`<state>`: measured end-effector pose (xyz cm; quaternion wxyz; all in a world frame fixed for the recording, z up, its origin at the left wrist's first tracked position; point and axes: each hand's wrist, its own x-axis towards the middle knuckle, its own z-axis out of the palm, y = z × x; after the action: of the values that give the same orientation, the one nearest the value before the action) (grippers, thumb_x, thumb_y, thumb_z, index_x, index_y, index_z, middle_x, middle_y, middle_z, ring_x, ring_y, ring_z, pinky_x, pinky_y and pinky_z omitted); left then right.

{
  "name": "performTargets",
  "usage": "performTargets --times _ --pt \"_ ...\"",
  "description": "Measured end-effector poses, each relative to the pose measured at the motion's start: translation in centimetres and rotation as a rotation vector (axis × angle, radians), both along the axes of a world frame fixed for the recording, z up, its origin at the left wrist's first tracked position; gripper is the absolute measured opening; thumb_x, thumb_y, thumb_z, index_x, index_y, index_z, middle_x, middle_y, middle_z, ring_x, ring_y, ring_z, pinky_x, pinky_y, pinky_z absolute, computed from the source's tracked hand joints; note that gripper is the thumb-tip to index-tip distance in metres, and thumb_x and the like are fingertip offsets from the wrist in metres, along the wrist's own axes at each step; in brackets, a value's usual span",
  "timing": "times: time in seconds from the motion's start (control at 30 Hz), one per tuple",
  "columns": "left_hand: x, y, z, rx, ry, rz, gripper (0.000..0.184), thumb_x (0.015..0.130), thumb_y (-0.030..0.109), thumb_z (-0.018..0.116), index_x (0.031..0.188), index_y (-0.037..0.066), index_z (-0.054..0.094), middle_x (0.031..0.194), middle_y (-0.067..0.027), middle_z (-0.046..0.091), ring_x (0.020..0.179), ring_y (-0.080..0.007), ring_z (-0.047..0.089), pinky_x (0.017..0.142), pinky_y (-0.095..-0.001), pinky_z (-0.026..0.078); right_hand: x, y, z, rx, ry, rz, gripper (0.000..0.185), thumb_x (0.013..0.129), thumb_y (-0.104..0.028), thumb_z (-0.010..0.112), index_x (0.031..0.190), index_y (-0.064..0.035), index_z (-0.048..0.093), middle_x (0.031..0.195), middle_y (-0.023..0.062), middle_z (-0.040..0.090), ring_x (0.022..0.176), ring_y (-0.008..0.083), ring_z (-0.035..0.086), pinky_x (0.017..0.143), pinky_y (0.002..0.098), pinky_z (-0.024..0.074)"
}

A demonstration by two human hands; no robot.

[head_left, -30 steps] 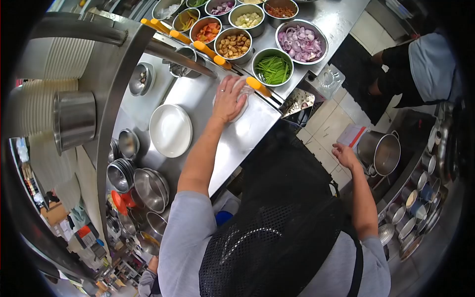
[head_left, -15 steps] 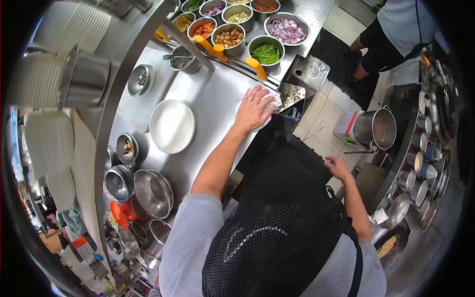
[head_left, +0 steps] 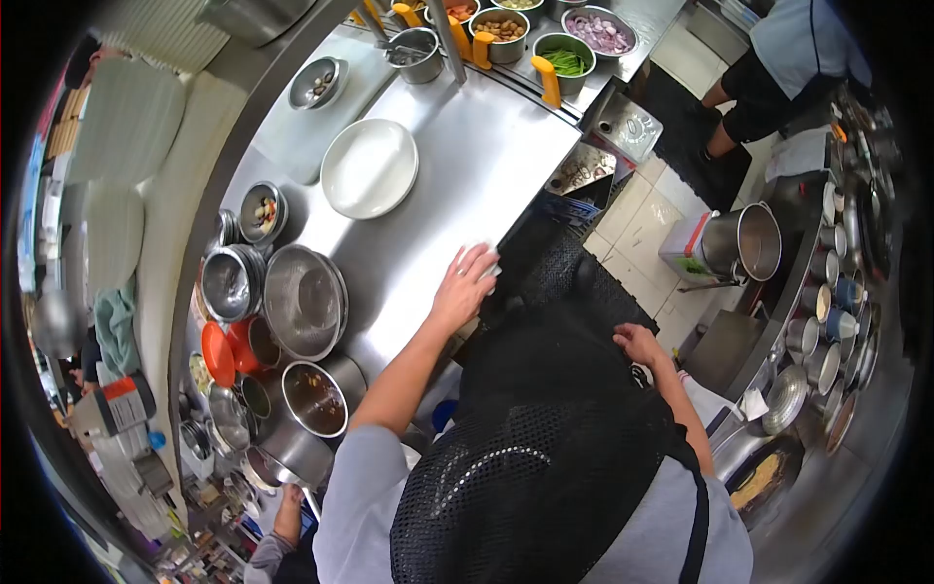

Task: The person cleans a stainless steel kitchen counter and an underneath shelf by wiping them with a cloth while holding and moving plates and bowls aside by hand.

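Note:
My left hand (head_left: pixel 465 290) is at the front edge of the steel counter (head_left: pixel 457 161), its fingers closed over a white cloth (head_left: pixel 493 270) that is mostly hidden under them. Behind it lies a stack of white plates (head_left: pixel 370 168). My right hand (head_left: pixel 637 346) hangs in the air beside my body over the floor, fingers loosely bent and nothing seen in them. The black mesh cap (head_left: pixel 525 438) on my head covers much of the lower view.
Metal tubs of cut vegetables (head_left: pixel 564 60) and orange-handled knives (head_left: pixel 547 82) line the counter's far end. Bowls (head_left: pixel 232 282), strainers (head_left: pixel 304 302) and a sauce pot (head_left: pixel 314 399) stand at left. A large pot (head_left: pixel 744 243) stands at right; a co-worker (head_left: pixel 793 58) is beyond.
My left hand has drawn the cloth back from the counter's far end along its front edge towards me. My right hand has shifted slightly left and down. The view has shifted too.

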<state>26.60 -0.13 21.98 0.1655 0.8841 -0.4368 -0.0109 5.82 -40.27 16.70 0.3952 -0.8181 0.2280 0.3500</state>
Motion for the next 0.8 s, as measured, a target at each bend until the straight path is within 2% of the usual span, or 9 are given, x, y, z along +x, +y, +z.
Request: performTargets --times 0.17,0.23,0.3,0.37,0.43,0.53,0.63,0.7,0.8 --pt "-6.2 7.4 1.2 -0.216 0.289 0.283 0.024 0.081 -0.001 0.068 0.103 0.007 0.070 0.140 -0.0123 0.059 0.141 -0.0357 0.049 0.119 -0.0508 0.040 3.7 -0.9 -0.1 0.013 -0.171 0.107 0.042 0.096 -0.023 0.071 0.130 0.0007 0.069 0.120 0.0218 0.075 0.113 0.0347 0.073 0.099 0.0416 0.0555" --pt "-6.3 7.9 4.4 -0.557 0.522 0.554 0.031 0.079 -0.005 0.064 0.108 0.006 0.069 0.139 -0.0139 0.060 0.138 -0.0338 0.053 0.117 -0.0448 0.041 5.3 -1.3 -0.3 0.021 -0.181 0.153 0.041 0.096 -0.023 0.071 0.129 0.0011 0.069 0.120 0.0221 0.075 0.113 0.0349 0.073 0.099 0.0424 0.0556" --pt "-5.9 8.7 6.8 -1.012 0.919 0.852 0.055 0.088 -0.002 0.062 0.141 0.008 0.054 0.140 -0.0109 0.060 0.134 -0.0265 0.056 0.111 -0.0376 0.046 6.6 -1.5 -1.0 0.064 -0.274 0.140 0.041 0.096 -0.022 0.070 0.130 0.0014 0.068 0.120 0.0224 0.075 0.112 0.0348 0.073 0.098 0.0426 0.0558" --pt "-5.3 9.2 10.5 -1.446 1.153 0.836 0.057 0.095 0.004 0.063 0.150 0.008 0.047 0.140 -0.0115 0.059 0.131 -0.0252 0.059 0.110 -0.0376 0.049 8.2 -0.7 0.5 0.037 -0.296 0.223 0.041 0.097 -0.021 0.070 0.130 0.0020 0.068 0.120 0.0219 0.075 0.110 0.0338 0.073 0.097 0.0414 0.0563" --pt "-4.9 10.9 9.4 -1.488 1.175 0.890 0.055 0.101 0.008 0.062 0.152 0.006 0.044 0.142 -0.0122 0.058 0.128 -0.0239 0.061 0.109 -0.0368 0.050 8.8 -0.7 0.8 0.039 -0.277 0.203 0.040 0.097 -0.020 0.070 0.130 0.0024 0.068 0.119 0.0216 0.075 0.109 0.0337 0.074 0.095 0.0411 0.0567" --pt "-4.6 14.8 3.2 -1.034 0.633 1.017 0.059 0.106 0.013 0.058 0.158 -0.001 0.036 0.156 -0.0171 0.048 0.145 -0.0277 0.046 0.122 -0.0393 0.035 7.6 -1.4 1.8 0.012 -0.314 0.212 0.039 0.097 -0.019 0.070 0.130 0.0028 0.068 0.117 0.0218 0.076 0.106 0.0343 0.074 0.094 0.0415 0.0569" --pt "-5.1 13.0 4.6 -0.428 0.194 0.942 0.079 0.100 0.029 0.068 0.160 -0.003 0.030 0.164 -0.0279 0.035 0.155 -0.0417 0.031 0.127 -0.0480 0.025 5.0 -4.0 0.8 0.000 -0.218 0.139 0.041 0.098 -0.020 0.069 0.133 0.0029 0.066 0.111 0.0214 0.075 0.092 0.0264 0.073 0.084 0.0388 0.0575" --pt "-5.0 10.9 3.6 -0.100 0.039 0.811 0.086 0.098 0.039 0.068 0.162 -0.001 0.026 0.166 -0.0257 0.031 0.158 -0.0418 0.024 0.128 -0.0519 0.020 3.1 -5.5 -0.5 -0.018 -0.247 0.127 0.040 0.098 -0.019 0.069 0.132 0.0026 0.067 0.103 0.0185 0.076 0.083 0.0222 0.071 0.077 0.0368 0.0565" --pt "-4.9 8.3 -0.3 0.050 0.024 0.821 0.093 0.098 0.048 0.064 0.165 0.001 0.020 0.170 -0.0250 0.023 0.160 -0.0418 0.016 0.128 -0.0568 0.014 1.3 -6.6 -0.1 -0.098 -0.037 0.081 0.041 0.097 -0.020 0.071 0.132 0.0024 0.067 0.122 0.0213 0.075 0.111 0.0294 0.074 0.098 0.0408 0.0560"
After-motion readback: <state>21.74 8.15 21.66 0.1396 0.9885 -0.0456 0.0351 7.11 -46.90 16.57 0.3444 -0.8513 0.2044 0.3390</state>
